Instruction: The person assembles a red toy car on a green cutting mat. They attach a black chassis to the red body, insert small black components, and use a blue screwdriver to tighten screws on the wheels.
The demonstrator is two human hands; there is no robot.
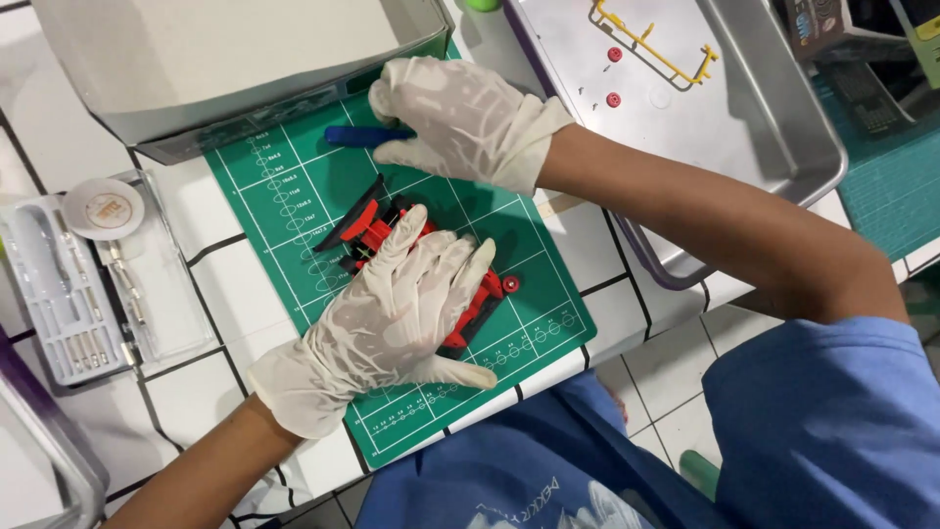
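Note:
A red and black toy car chassis point(377, 227) lies on a green cutting mat point(284, 186). My left hand point(392, 313), in a white glove, presses flat on top of the chassis and covers its middle. My right hand point(460, 118), also gloved, rests at the mat's far edge with its fingers closed on a blue tool handle point(357, 135). Only the handle's left end shows past the fingers.
A grey cardboard box point(196, 59) stands behind the mat. A metal tray point(764, 108) at the right holds a yellow plastic frame point(651, 44) and small red parts point(614, 76). A clear case of tool bits point(88, 284) lies at the left on the white tiled table.

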